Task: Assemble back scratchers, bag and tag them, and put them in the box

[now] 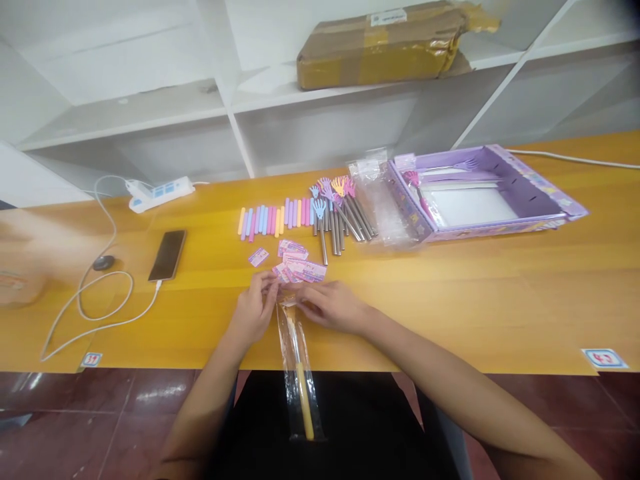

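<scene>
At the top of a long clear bag (287, 347), my left hand (254, 308) and my right hand (333, 307) both have their fingers closed on its plastic. Inside the bag lies a stick with a yellow handle (304, 400) and a metal shaft; it hangs over the table's front edge towards my lap. Just beyond my fingers is a loose pile of pink and purple cards (307, 270), with one card (259, 257) apart to the left. Farther back are a row of coloured tubes (273, 220) and several metal rods with hand-shaped heads (320, 210).
Clear bags (380, 200) lie beside a purple box (480, 230) at the back right. On the left are a phone (167, 255) on a white cable, a round black object (103, 263) and a power strip (163, 193). A taped carton (380, 53) sits on the shelf.
</scene>
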### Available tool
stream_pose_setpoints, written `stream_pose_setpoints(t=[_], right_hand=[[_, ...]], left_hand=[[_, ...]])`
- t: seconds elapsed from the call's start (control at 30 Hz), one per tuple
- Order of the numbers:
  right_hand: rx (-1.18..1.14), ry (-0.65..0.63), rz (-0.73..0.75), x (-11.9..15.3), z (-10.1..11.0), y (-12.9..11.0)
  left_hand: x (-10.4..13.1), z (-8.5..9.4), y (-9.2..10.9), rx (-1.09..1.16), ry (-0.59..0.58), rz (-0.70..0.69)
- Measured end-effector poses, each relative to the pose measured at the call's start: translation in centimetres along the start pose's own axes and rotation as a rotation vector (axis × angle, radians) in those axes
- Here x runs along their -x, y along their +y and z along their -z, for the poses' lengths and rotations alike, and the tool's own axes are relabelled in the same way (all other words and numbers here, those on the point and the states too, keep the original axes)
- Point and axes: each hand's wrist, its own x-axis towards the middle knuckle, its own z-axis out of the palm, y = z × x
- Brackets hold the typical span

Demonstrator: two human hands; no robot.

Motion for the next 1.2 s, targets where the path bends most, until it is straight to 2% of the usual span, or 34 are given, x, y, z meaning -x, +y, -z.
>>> stream_pose_setpoints(t=[0.1, 0.23, 0.4, 0.5, 0.63, 0.8, 0.97, 1.2], right_hand=[[0.020, 0.032, -0.055, -0.1, 0.1, 0.2], [0.017, 0.053, -0.123, -0.2, 0.3, 0.2], [0.009, 0.053, -0.175, -0.3, 0.3, 0.3], [0.010, 0.111, -0.217, -0.3, 0.2, 0.6], [-0.033, 0.257, -0.296, -0.4, 0.5, 0.8], [-0.227, 0.372, -0.263, -0.7, 0.8, 0.8], [-0.521, 0.393, -0.299, -0.9, 0.5, 0.6], [-0.557, 0.397, -0.420, -1.0, -0.2, 1.1]], left_hand=[[0.3, -0.4, -0.7, 0.024, -0.047, -0.075], [0.1, -0.8, -1.5, 0.005, -0.046, -0.208], [-0.5, -0.3, -0.7, -0.175, -0.148, -0.291], [-0.6, 0.0, -0.2, -0.201, -0.132, -0.330], [-0.5, 0.0, 0.2, -0.198, -0.137, -0.284], [-0.4, 0.2, 0.5, -0.153, -0.139, -0.240], [-0.3, 0.6, 1.1, -0.047, -0.182, -0.144], [0.2, 1.3, 1.0, 0.243, -0.313, -0.008]])
